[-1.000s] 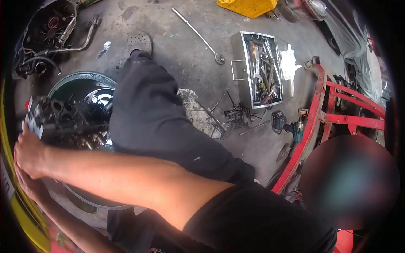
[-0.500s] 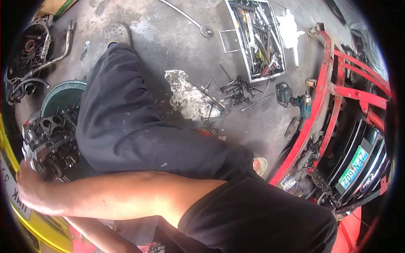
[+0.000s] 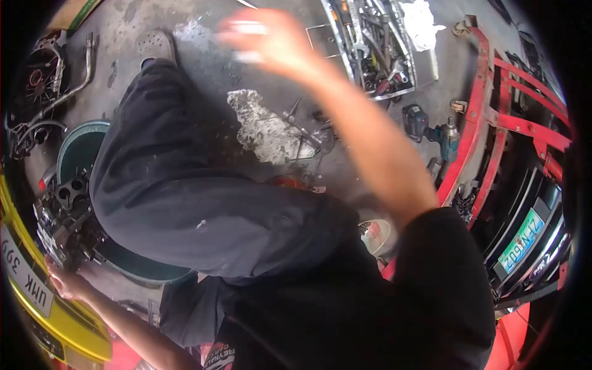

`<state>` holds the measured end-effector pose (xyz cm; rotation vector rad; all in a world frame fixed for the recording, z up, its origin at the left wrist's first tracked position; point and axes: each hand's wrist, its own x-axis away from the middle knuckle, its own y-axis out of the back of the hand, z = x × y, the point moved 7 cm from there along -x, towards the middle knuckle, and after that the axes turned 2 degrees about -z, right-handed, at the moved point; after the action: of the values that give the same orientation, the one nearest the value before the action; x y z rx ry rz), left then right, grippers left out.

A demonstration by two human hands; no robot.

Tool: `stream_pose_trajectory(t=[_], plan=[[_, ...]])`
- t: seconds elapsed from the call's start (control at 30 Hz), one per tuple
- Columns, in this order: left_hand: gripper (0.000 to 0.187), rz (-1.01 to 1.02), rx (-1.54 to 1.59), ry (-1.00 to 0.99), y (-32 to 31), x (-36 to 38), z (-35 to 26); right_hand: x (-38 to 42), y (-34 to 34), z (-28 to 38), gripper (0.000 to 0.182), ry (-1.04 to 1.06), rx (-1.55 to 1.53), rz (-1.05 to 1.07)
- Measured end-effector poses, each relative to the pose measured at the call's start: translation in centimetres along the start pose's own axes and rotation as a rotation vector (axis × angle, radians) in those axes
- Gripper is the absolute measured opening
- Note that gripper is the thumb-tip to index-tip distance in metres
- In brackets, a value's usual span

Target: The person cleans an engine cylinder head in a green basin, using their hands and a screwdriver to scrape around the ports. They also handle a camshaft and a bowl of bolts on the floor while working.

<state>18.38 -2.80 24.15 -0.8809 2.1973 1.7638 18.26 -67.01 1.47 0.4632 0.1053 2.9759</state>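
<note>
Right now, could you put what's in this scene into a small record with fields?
left hand: at the edge of a metal engine part
right hand: blurred, over the floor; grip unclear
engine part: at a green tub
toolbox: open, wrenches inside
power tool: on the floor, beside a red frame
vehicle: yellow, near the left hand

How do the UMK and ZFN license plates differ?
The UMK plate is white; the ZFN plate is largely green. The UMK plate sits against yellow bodywork, the ZFN plate against dark bodywork. Both are rectangular, with letters and numbers.
</note>
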Motion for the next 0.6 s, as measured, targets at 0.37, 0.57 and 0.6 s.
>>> stream_pose_trajectory(t=[0.37,0.57,0.6], plan=[[0.042,0.045,-0.173,-0.016,1.6,0.4,0.2,27.7,6.6,-26.2,0.032,-0.579,0.637,-0.015],[0.047,0.060,-0.158,-0.035,1.9,0.4,0.4,29.2,1.1,-29.8,0.040,-0.684,0.811,0.035],[0.044,0.061,-0.192,-0.066,1.8,0.0,1.3,29.2,0.9,-29.9,0.041,-0.697,0.803,0.009]])
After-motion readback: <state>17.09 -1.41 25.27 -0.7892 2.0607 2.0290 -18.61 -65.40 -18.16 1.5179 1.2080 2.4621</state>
